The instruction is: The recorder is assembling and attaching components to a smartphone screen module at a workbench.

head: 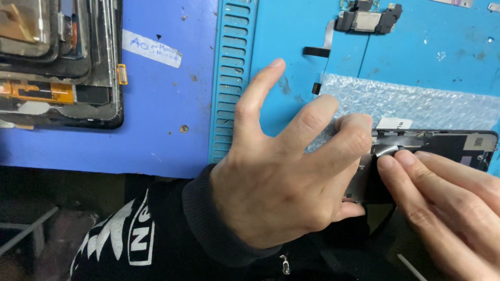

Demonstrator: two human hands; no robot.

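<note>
A black phone screen panel is lying face down at the right of the view, partly on a sheet of clear bubble wrap and partly over the near edge of the tabletop. A small silvery piece of tape or flex is sitting on the panel's back near its left end. The left hand is reaching across from a black sleeve with white print, its fingers spread wide; the middle and ring fingertips are pressing on the panel's left end while the index finger is lifting free above the mat, so its grip is loose and open, closing on nothing. The right hand is coming in from the lower right, with two fingertips touching the panel just beside the silvery piece; whether it is pinching anything, I cannot tell. Under the bubble wrap a teal work mat with a slotted strip is lying. A small black speaker module is resting at the mat's far edge. Well apart, at the far left, a stack of dark phone frames is sitting on the blue surface.
</note>
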